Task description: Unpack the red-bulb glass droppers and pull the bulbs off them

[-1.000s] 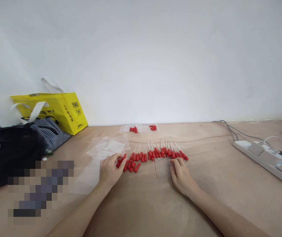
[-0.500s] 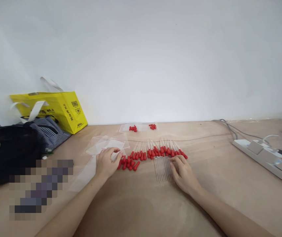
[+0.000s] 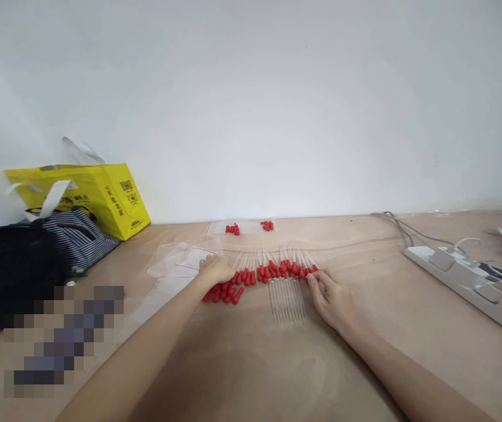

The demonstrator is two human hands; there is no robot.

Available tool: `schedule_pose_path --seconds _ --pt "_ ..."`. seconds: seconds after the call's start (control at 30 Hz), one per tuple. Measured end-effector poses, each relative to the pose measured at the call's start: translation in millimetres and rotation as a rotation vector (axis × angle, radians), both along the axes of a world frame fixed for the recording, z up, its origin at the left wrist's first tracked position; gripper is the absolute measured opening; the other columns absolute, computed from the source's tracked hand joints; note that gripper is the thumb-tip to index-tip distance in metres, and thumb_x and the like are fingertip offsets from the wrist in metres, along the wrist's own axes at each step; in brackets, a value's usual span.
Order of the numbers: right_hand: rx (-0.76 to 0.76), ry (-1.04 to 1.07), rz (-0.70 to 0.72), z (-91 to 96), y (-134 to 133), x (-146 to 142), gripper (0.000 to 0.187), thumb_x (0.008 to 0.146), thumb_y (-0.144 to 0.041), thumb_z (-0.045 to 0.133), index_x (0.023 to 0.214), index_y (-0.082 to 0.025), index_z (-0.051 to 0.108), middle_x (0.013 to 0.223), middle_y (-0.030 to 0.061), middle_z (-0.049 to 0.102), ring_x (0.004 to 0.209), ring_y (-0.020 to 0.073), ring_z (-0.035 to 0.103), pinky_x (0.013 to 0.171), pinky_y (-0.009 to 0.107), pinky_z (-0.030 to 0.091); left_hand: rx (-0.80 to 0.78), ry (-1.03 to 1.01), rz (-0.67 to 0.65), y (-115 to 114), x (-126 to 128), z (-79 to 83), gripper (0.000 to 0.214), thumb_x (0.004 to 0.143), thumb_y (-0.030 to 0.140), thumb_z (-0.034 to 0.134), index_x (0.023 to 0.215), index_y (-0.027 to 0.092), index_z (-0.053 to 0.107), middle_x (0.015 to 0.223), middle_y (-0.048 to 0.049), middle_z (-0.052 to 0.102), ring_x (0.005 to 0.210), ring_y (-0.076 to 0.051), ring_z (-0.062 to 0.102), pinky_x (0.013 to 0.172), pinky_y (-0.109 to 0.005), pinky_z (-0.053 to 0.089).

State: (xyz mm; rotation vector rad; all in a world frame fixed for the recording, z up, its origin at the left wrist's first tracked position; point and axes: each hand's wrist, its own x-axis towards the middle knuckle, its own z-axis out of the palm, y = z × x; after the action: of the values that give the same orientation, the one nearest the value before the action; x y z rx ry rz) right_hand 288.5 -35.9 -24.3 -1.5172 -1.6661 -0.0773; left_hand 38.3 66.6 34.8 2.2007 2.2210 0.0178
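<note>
My left hand point(image 3: 216, 269) lies at the edge of the thin clear plastic bags point(image 3: 169, 261), its fingers curled on a bag; the fingertips are partly hidden. Below it is a pile of loose red rubber bulbs point(image 3: 224, 293). My right hand point(image 3: 332, 299) has thumb and index finger closed at the red end of the rightmost dropper, which they partly cover. Several droppers point(image 3: 283, 266) with red bulbs and clear stems fan out between the hands, stems pointing to the wall. Just in front of them, a row of bare clear tubes point(image 3: 286, 302) lies side by side.
Near the wall lies a clear bag point(image 3: 251, 227) with red bulbs and tubes. On the left stand a yellow bag point(image 3: 119, 202), a striped bag point(image 3: 77, 237) and a black bag point(image 3: 13, 272). A white power strip point(image 3: 465, 287) with cables lies on the right.
My left hand has moved from beside the red bulbs onto the plastic bags, which have shifted. My right hand has slid off the bare tubes to the rightmost dropper. The view has turned slightly.
</note>
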Motion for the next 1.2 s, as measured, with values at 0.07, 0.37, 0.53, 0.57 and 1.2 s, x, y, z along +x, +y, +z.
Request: schedule_pose_path --seconds 0.07,0.37,0.53,0.57,1.2 --pt "-0.004 -0.009 0.009 1.9 -2 -2 0.029 0.086 -0.033 0.035 0.074 -0.02 0.058 0.075 0.0016 0.061 0.064 0.0132 0.057 0.058 0.022 0.038 0.025 0.007 0.002 -3 -1 6.8 0.029 0.07 0.04 0.048 0.071 0.015 0.062 0.092 -0.016 0.064 0.093 -0.032 0.055 0.072 -0.038 0.039" --pt "0.233 -0.04 0.043 2.2 -3 -5 0.017 0.083 -0.027 0.043 0.085 -0.019 0.057 0.08 0.0044 0.062 0.073 0.0168 0.057 0.065 0.028 0.042 0.474 -0.064 -0.403 -72 -8 8.1 0.021 0.084 0.028 0.035 0.081 0.017 0.052 0.078 -0.0036 0.062 0.075 -0.019 0.056 0.075 -0.036 0.033" --pt "0.342 -0.256 0.252 5.6 -8 -14 0.028 0.081 -0.025 0.048 0.107 -0.017 0.052 0.099 0.0086 0.061 0.092 0.0208 0.053 0.08 0.037 0.039 0.712 -0.031 -0.757 -103 0 -23.9 0.022 0.085 0.024 0.038 0.07 0.017 0.053 0.068 -0.0019 0.059 0.066 -0.016 0.051 0.076 -0.035 0.033" --pt "0.349 -0.304 0.289 5.8 -10 -17 0.029 0.08 -0.026 0.049 0.108 -0.018 0.052 0.102 0.0077 0.061 0.095 0.0213 0.052 0.084 0.039 0.036 0.75 -0.022 -0.798 -104 3 -28.4 0.022 0.084 0.023 0.039 0.068 0.017 0.052 0.066 -0.0012 0.058 0.064 -0.015 0.05 0.077 -0.036 0.033" --pt "0.554 -0.461 0.452 -4.0 -8 -31 0.021 0.082 -0.009 0.043 0.09 -0.019 0.059 0.076 -0.0019 0.068 0.095 0.0173 0.056 0.101 0.052 0.013 0.849 -0.219 -0.936 -100 24 -49.2 0.022 0.087 0.018 0.038 0.091 0.016 0.059 0.1 -0.0031 0.065 0.106 -0.017 0.051 0.104 -0.044 0.018"
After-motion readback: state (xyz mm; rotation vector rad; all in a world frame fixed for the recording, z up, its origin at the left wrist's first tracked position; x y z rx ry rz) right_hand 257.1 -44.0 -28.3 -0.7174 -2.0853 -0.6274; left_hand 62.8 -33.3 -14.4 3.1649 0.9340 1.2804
